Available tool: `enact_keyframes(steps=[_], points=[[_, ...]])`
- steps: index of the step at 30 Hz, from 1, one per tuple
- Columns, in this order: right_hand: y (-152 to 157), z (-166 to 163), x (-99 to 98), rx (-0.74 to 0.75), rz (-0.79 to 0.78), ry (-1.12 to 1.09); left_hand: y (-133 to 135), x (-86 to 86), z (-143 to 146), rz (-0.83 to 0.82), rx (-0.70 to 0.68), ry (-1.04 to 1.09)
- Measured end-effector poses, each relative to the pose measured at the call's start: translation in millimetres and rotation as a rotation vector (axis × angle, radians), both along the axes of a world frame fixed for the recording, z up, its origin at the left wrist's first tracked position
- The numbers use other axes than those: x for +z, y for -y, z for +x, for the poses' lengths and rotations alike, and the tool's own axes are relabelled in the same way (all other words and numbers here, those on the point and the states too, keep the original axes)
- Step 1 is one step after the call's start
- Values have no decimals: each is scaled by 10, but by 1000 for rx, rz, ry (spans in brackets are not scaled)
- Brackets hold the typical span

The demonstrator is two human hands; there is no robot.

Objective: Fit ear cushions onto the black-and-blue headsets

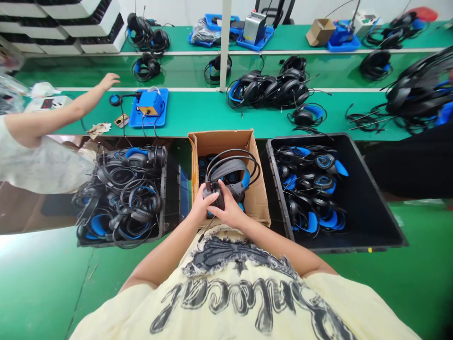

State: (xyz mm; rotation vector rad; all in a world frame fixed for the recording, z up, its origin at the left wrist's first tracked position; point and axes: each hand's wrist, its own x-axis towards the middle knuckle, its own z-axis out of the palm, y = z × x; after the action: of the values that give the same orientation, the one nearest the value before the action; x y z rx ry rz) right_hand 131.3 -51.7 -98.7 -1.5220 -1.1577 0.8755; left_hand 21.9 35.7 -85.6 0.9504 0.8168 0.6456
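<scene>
Both my hands hold one black headset (pixel 231 167) with blue inner padding, over an open cardboard box (pixel 260 200). My left hand (pixel 202 202) is closed around the left side of an ear cup. From the other side, my right hand (pixel 229 208) grips the same ear cup, its thumb lying across it. The headset's thin headband arcs rise toward the box's far wall, and its microphone boom points down toward my shirt. More headsets with blue parts lie inside the box, partly hidden beneath the held one.
A black crate (pixel 164 198) piled with headsets stands at left, another black crate (pixel 368 208) at right. Beyond runs a green bench (pixel 198 111) with a headset heap (pixel 271 87) and a blue tray (pixel 132 118). A co-worker's arm (pixel 76 111) reaches in from the left.
</scene>
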Motion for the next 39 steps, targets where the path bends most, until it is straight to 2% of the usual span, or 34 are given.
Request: enact_keyframes(steps=[11, 14, 18, 19, 21, 24, 27, 29, 31, 33, 35, 37, 39], points=[[-12, 76, -22, 36, -89, -143, -29, 1, 2, 40, -15, -8], [51, 158, 175, 33, -106, -49, -61, 44, 20, -9, 35, 7], [127, 502, 642, 216, 6, 81, -131, 49, 42, -36, 138, -1], [110, 625, 731, 191, 48, 56, -144, 38, 42, -53, 159, -6], [-2, 907, 817, 5, 129, -26, -155, 7, 35, -103, 196, -21], [-349, 1394, 738, -306, 154, -58, -138, -50, 12, -172, 218, -55], [-745, 1824, 607, -372, 29, -39, -110, -99, -17, -199, 206, -68], [-898, 1944, 589, -400, -24, -24, -102, -115, -38, -198, 197, -65], [-890, 1841, 625, -452, -2, -16, -107, -117, -65, -196, 197, -61], [-729, 1511, 655, -433, 91, -38, -118, -114, -97, -185, 215, -64], [-496, 1032, 615, -251, 195, -108, -129, -115, -126, -149, 244, -78], [-296, 541, 480, -36, 165, -227, -129, -123, -142, -85, 248, -89], [-189, 163, 284, -90, 42, -359, -115, -130, -137, 4, 214, -100]])
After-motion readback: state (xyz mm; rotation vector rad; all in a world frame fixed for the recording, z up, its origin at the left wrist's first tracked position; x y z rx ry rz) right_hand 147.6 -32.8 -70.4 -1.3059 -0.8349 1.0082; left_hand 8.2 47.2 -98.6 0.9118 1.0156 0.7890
